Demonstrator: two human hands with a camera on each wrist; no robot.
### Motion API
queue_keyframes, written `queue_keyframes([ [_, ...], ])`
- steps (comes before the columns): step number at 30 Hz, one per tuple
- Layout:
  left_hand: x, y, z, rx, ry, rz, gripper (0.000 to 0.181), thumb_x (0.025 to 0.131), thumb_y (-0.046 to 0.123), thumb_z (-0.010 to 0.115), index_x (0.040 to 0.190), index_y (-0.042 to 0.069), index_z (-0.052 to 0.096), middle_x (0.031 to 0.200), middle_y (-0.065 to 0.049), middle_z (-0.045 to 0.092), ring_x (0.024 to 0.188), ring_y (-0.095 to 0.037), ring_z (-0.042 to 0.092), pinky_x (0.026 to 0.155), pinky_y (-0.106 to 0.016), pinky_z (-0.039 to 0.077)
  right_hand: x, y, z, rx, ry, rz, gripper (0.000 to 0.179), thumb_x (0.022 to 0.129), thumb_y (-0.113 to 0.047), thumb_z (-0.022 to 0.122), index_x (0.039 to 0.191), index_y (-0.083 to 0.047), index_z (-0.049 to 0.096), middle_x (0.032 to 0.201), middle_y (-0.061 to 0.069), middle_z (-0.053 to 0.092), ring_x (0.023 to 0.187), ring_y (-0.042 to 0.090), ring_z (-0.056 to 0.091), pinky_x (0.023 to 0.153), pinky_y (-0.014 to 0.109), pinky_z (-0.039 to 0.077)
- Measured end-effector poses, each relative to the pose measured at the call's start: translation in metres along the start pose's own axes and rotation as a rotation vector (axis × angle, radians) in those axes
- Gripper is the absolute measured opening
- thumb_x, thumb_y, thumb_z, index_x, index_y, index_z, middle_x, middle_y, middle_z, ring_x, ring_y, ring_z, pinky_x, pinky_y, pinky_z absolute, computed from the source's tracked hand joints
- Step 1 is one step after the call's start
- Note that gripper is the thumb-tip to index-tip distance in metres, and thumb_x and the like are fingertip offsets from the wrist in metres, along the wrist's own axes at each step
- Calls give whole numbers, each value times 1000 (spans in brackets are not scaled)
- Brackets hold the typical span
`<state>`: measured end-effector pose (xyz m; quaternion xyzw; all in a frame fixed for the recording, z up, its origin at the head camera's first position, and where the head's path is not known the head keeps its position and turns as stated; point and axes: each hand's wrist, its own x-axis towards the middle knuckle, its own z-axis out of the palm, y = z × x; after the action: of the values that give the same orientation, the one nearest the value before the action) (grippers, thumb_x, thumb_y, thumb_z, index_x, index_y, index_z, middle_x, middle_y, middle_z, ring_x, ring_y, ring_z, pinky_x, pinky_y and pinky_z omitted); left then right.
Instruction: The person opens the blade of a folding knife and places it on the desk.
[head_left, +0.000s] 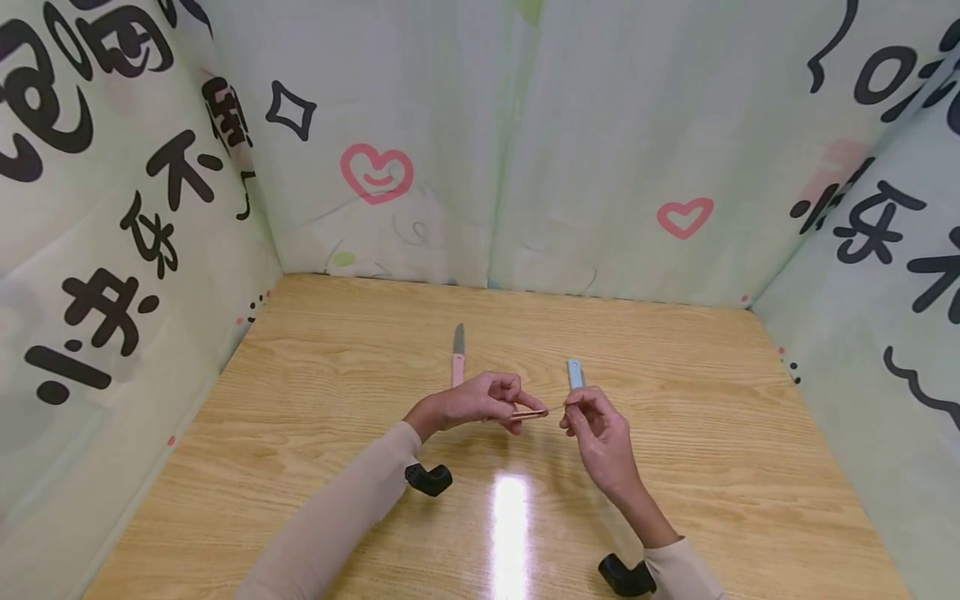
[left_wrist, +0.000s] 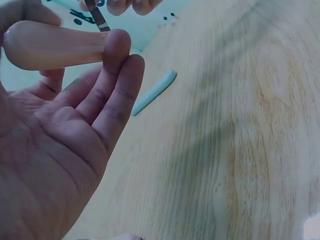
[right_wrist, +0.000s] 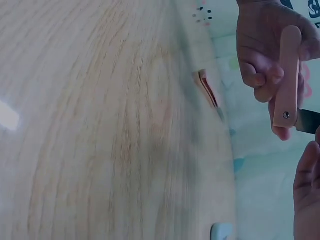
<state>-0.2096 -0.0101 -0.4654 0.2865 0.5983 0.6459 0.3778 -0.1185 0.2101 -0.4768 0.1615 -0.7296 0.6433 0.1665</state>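
Note:
A folding knife with a peach-pink handle [right_wrist: 288, 80] is held between both hands over the table. My left hand [head_left: 487, 398] grips the handle with thumb and fingers. At the handle's riveted end, the short metal blade [right_wrist: 307, 121] stands out at an angle, and my right hand [head_left: 603, 433] pinches it by its far part. Beyond the left hand lies a second folding knife [head_left: 458, 362] with a pink handle, its blade out and pointing to the back. Just behind the right hand lies a light blue knife handle [head_left: 575, 373], partly hidden by the fingers; no blade shows on it.
The wooden table [head_left: 360, 350] carries a bright light reflection near its front. Pale curtains [head_left: 585, 150] with hearts and black lettering rise at the back and both sides. A black device [head_left: 429, 480] sits at the left wrist, another black device [head_left: 626, 575] at the right.

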Motion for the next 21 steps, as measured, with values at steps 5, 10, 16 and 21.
queue_keyframes([
  [5,0,1,-1,13,31,-21,13,95,-5,60,99,-3,47,125,-18,68,82,-20,71,71,-27,52,0,-1,0,8,-26,8,5,103,9,51,105,11,55,90,13,56,76,15,59,68,23,51],
  [10,0,3,-1,37,-8,-102,30,104,5,57,131,-5,51,117,-25,69,78,-19,70,75,-33,54,0,1,-2,1,0,1,8,102,9,51,107,10,57,95,12,57,79,16,63,68,23,52],
  [16,2,2,1,36,55,-84,42,103,7,60,142,-5,48,112,-26,70,86,-31,70,75,-33,56,1,3,-6,16,21,69,16,103,6,52,117,12,57,103,15,62,86,14,67,70,24,54],
  [21,4,6,5,44,205,-18,44,100,3,64,139,-11,48,112,-31,66,88,-28,74,77,-37,58,-1,3,-7,60,-5,188,33,111,-13,42,123,14,57,107,23,66,86,16,70,68,27,56],
])
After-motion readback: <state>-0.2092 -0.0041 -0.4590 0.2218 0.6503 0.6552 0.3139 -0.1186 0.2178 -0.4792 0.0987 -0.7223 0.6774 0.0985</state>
